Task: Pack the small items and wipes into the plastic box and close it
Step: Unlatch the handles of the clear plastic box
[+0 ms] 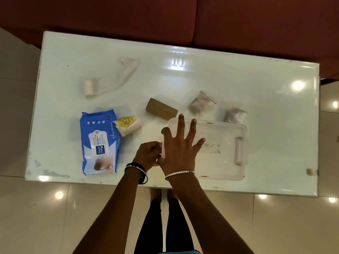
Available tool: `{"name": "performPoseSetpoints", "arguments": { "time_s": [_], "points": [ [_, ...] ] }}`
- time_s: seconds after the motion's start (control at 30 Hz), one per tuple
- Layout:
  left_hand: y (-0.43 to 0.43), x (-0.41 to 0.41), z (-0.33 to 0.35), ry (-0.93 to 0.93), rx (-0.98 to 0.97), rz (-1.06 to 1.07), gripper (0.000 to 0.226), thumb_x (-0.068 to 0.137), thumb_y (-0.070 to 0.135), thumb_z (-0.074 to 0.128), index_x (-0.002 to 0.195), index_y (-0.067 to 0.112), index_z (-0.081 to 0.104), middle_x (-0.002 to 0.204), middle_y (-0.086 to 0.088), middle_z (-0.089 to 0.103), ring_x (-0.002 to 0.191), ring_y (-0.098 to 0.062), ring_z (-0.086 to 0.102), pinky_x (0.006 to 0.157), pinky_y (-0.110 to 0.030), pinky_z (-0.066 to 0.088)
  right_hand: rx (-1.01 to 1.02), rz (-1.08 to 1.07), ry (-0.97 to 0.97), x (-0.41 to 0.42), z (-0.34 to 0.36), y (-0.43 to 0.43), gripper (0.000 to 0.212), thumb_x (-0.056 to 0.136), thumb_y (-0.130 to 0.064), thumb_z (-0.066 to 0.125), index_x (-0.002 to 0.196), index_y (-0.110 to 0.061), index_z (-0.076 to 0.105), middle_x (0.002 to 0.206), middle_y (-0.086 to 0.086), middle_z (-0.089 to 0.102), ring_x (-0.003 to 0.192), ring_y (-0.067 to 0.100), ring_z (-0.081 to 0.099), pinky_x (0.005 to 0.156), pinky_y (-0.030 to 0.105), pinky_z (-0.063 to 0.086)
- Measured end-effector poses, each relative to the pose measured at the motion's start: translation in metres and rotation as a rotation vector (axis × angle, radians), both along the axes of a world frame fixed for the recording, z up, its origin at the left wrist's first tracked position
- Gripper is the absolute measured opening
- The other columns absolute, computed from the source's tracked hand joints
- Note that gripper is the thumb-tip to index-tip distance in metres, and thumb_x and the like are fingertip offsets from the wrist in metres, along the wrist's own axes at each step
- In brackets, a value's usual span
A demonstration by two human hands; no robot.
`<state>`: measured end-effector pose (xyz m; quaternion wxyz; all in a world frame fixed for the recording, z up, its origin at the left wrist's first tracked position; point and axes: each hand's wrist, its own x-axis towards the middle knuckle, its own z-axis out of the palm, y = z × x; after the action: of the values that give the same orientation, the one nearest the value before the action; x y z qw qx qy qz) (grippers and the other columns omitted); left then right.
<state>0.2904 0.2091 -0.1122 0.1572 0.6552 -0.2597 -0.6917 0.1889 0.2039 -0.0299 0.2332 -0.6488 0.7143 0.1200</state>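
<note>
Clear plastic, faintly frosted, makes up the plastic box (216,149) lying near the table's (73,52) near edge with its long axis running left to right and a pale pink latch (239,151) at its right end. Both hands work at its left end: the right hand (180,149) lies flat on the lid with fingers spread wide, gripping nothing, while the left hand (148,155) is curled with its fingertips pinched on the left latch (163,150), which sits between the two hands. The lid looks still on, so I judge that opening comes first, and the left hand is the nearer one to that clasp. Left of the box lies the blue wipes pack (100,142), its length running near to far, with a yellow-labelled roll (128,124) touching its far right corner. Beyond the box rest a cardboard tube (161,108) and two zip bags (201,102) (235,114), the right one just beside the box's far rim. Farthest, at left, a loose bandage (110,79) trails unrolled.
</note>
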Motion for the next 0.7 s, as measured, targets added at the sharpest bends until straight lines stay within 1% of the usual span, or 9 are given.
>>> {"name": "performPoseSetpoints", "arguments": {
  "time_s": [0.17,0.3,0.4,0.47,0.5,0.57,0.63,0.67,0.7],
  "points": [
    [0.003,-0.005,0.000,-0.005,0.004,-0.023,0.021,0.097,0.009,0.050,0.103,-0.005,0.065,0.056,0.007,0.065,0.048,-0.001,0.061,0.049,-0.019,0.054,-0.005,0.022,-0.002,-0.007,0.001,0.000,0.059,0.075,-0.021,0.078,0.126,-0.027,0.048,0.164,0.011,0.003,0.150,0.042,0.001,0.106,0.073,0.023],
    [0.003,-0.011,0.004,-0.052,-0.029,-0.054,0.021,0.097,0.008,0.051,0.101,-0.006,0.066,0.069,-0.003,0.065,0.048,0.001,0.062,0.046,-0.017,0.051,-0.024,0.027,-0.036,-0.012,0.011,0.000,0.062,0.074,-0.022,0.076,0.129,-0.026,0.048,0.163,0.011,0.010,0.150,0.041,0.004,0.106,0.071,0.026],
    [0.003,-0.012,0.006,-0.104,-0.045,-0.079,0.019,0.096,0.006,0.050,0.096,-0.001,0.067,0.067,-0.004,0.063,0.042,0.002,0.059,0.042,-0.012,0.046,-0.060,0.009,-0.095,-0.017,0.033,0.001,0.064,0.070,-0.026,0.076,0.128,-0.024,0.048,0.161,0.011,0.015,0.149,0.039,0.006,0.104,0.066,0.032],
    [0.004,-0.011,0.006,-0.102,-0.014,-0.078,0.020,0.098,0.010,0.049,0.098,-0.001,0.067,0.077,-0.009,0.067,0.054,-0.002,0.065,0.048,-0.017,0.051,-0.097,0.010,-0.160,-0.029,0.054,0.002,0.064,0.067,-0.030,0.074,0.126,-0.022,0.049,0.160,0.012,0.017,0.150,0.037,0.005,0.101,0.063,0.039],
    [0.004,-0.010,0.007,-0.087,0.013,-0.069,0.022,0.098,0.012,0.049,0.101,-0.001,0.067,0.085,-0.013,0.069,0.065,-0.010,0.069,0.056,-0.022,0.056,-0.119,0.003,-0.200,-0.038,0.066,0.003,0.064,0.065,-0.029,0.074,0.124,-0.020,0.049,0.160,0.012,0.017,0.151,0.036,0.005,0.100,0.061,0.041],
    [0.004,-0.010,0.008,-0.073,0.052,-0.060,0.023,0.099,0.015,0.049,0.105,0.001,0.066,0.096,-0.016,0.071,0.080,-0.023,0.071,0.070,-0.032,0.060,-0.189,-0.048,-0.295,-0.061,0.089,0.006,0.061,0.061,-0.018,0.073,0.118,-0.017,0.049,0.160,0.012,0.015,0.151,0.035,0.013,0.099,0.052,0.047],
    [0.003,-0.009,0.008,-0.070,0.064,-0.056,0.024,0.099,0.015,0.048,0.106,0.001,0.066,0.098,-0.016,0.070,0.081,-0.024,0.070,0.073,-0.034,0.060,-0.329,-0.191,-0.349,-0.089,0.107,0.009,0.052,0.061,-0.001,0.065,0.107,-0.014,0.048,0.152,0.012,0.032,0.131,0.034,0.047,0.082,0.036,0.052],
    [0.003,-0.009,0.009,-0.068,0.065,-0.056,0.024,0.100,0.015,0.048,0.106,0.000,0.066,0.098,-0.016,0.070,0.081,-0.024,0.070,0.072,-0.033,0.060,-0.422,-0.278,-0.340,-0.106,0.114,0.011,0.048,0.061,0.006,0.060,0.103,-0.013,0.047,0.138,0.009,0.045,0.112,0.030,0.057,0.069,0.029,0.048],
    [0.002,-0.009,0.009,-0.069,0.065,-0.056,0.024,0.100,0.015,0.048,0.106,0.000,0.066,0.098,-0.016,0.070,0.082,-0.025,0.070,0.071,-0.032,0.060,-0.495,-0.352,-0.305,-0.124,0.118,0.013,0.045,0.062,0.010,0.056,0.100,-0.012,0.047,0.122,0.006,0.054,0.099,0.028,0.059,0.063,0.027,0.042]
  ]
}}
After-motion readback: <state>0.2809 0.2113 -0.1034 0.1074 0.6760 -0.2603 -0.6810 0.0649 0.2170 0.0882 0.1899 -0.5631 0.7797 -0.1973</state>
